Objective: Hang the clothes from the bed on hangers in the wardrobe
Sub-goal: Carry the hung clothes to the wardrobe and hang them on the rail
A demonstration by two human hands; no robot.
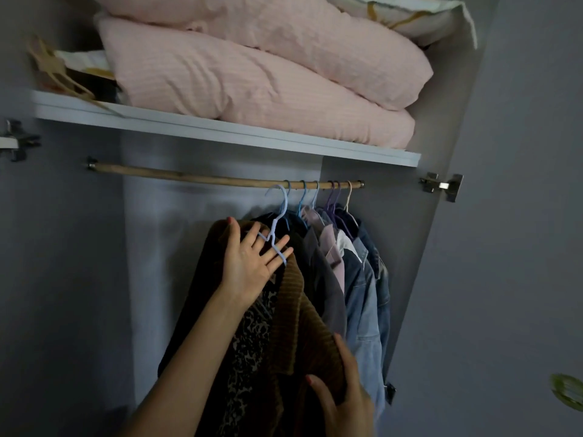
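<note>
A brown ribbed jacket (299,313) with a leopard-print lining hangs on a pale blue hanger (279,216). The hanger's hook is raised just below the wooden rail (195,177), apart from it. My left hand (252,260) holds the hanger's neck between its fingers at the jacket's collar. My right hand (344,392) grips the jacket's right side lower down. Several garments (359,269), denim, grey and pink, hang on hangers at the rail's right end.
A white shelf (220,130) above the rail carries folded pink duvets (252,77) and spare beige hangers (60,74) at the left. The open wardrobe door (504,216) stands at the right with hinges showing. The rail's left part is bare.
</note>
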